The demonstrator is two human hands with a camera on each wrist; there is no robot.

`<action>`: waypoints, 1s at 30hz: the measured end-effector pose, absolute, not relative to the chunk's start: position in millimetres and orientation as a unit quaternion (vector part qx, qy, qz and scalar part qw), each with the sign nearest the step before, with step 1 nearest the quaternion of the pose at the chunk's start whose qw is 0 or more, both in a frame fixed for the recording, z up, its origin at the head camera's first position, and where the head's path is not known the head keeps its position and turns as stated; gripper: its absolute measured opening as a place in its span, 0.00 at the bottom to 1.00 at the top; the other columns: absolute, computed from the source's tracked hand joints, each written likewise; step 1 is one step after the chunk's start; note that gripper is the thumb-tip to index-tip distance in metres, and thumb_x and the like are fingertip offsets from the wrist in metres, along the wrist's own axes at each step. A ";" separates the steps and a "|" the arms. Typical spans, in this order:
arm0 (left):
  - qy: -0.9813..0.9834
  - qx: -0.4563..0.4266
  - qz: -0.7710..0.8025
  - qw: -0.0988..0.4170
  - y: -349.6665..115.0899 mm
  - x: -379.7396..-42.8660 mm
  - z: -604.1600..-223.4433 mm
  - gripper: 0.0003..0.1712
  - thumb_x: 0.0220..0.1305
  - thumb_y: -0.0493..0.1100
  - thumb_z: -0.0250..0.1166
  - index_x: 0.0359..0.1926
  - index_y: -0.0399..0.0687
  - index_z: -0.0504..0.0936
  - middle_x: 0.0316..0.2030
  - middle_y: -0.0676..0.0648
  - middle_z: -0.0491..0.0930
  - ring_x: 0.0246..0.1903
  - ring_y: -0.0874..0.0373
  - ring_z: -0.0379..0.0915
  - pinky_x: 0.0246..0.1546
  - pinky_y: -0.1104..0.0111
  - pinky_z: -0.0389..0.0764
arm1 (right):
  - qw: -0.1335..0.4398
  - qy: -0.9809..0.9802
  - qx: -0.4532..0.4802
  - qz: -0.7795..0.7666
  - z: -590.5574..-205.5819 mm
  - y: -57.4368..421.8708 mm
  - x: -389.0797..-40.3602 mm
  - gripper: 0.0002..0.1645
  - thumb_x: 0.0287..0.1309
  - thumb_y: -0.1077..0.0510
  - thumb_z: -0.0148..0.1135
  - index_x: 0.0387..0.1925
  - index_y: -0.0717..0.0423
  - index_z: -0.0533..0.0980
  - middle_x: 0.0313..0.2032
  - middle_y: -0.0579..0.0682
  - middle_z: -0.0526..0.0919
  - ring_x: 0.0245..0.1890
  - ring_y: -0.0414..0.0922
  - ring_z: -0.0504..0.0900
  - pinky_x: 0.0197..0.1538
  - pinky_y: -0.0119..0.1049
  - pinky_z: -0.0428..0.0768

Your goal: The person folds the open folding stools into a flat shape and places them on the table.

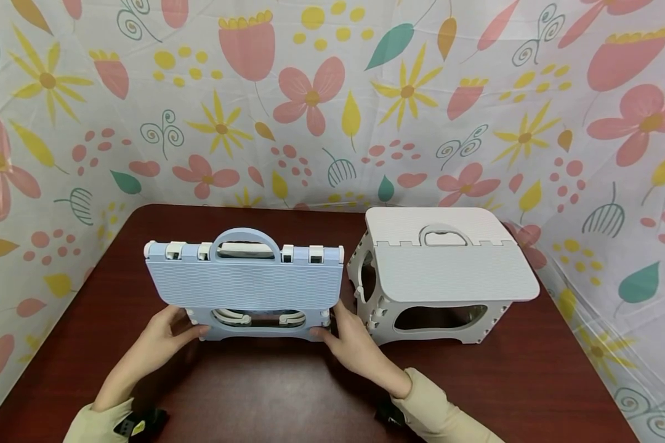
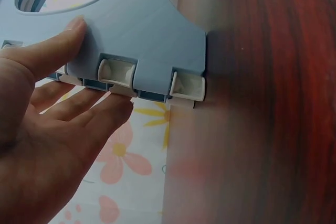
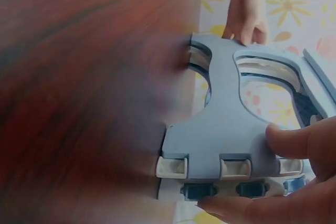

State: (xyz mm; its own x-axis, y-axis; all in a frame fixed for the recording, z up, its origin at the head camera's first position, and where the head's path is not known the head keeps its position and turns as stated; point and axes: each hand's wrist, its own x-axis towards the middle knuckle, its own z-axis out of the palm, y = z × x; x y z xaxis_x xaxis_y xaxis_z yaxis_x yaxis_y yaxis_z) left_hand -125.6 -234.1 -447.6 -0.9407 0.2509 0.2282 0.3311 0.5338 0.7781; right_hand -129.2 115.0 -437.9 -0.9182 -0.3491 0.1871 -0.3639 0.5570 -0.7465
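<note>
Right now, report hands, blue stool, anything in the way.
Left hand and right hand gripping opposite ends of blue stool. Blue stool partly folded. White stool unfolded, close on the right.

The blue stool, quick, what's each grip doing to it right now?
Left grip: holding the blue stool by its left side, thumb in front.
Right grip: holding the same stool by its right side, thumb in front.

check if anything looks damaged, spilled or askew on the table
Nothing looks damaged or spilled. Only the light-blue rectangular plastic folding stool seems askew: its top is partly folded, while the white rectangular plastic folding stool beside it stands opened.
</note>
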 end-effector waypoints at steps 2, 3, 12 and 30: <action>-0.873 -0.169 -0.456 0.048 -233.8 -126.6 -448.2 0.33 0.56 0.35 0.70 0.62 0.43 0.69 0.51 0.73 0.70 0.50 0.83 0.67 0.45 0.81 0.74 | 0.006 -0.881 0.203 0.427 -438.6 115.0 -130.2 0.38 0.57 0.58 0.67 0.66 0.52 0.61 0.57 0.52 0.79 0.56 0.45 0.78 0.55 0.47 0.76; -0.872 -0.171 -0.457 0.049 -233.6 -127.2 -448.5 0.33 0.56 0.35 0.71 0.62 0.44 0.69 0.51 0.74 0.69 0.50 0.83 0.67 0.45 0.81 0.73 | 0.005 -0.880 0.204 0.429 -438.8 115.1 -130.5 0.37 0.57 0.58 0.67 0.65 0.53 0.61 0.56 0.52 0.79 0.56 0.46 0.78 0.56 0.47 0.76; -0.869 -0.175 -0.459 0.060 -231.6 -129.4 -449.3 0.34 0.54 0.34 0.71 0.62 0.44 0.69 0.51 0.75 0.70 0.49 0.82 0.68 0.45 0.83 0.71 | 0.000 -0.879 0.200 0.433 -440.2 115.8 -132.5 0.37 0.56 0.57 0.68 0.65 0.52 0.63 0.58 0.52 0.78 0.58 0.46 0.76 0.58 0.48 0.74; -0.878 -0.142 -0.455 0.052 -231.1 -127.7 -446.6 0.27 0.54 0.37 0.72 0.56 0.44 0.75 0.46 0.74 0.74 0.45 0.81 0.71 0.42 0.79 0.76 | 0.020 -0.880 0.206 0.428 -444.5 116.7 -136.1 0.36 0.56 0.57 0.68 0.64 0.53 0.64 0.56 0.52 0.79 0.58 0.45 0.77 0.58 0.47 0.74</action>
State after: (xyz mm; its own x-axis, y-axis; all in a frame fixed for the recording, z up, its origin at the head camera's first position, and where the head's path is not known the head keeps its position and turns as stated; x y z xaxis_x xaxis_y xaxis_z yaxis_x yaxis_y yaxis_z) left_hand -127.7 -231.1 -446.6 -0.9545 0.2018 0.2196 0.2959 0.5466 0.7834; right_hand -136.1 116.7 -444.5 -0.9143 -0.3452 0.2120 -0.3801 0.5495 -0.7440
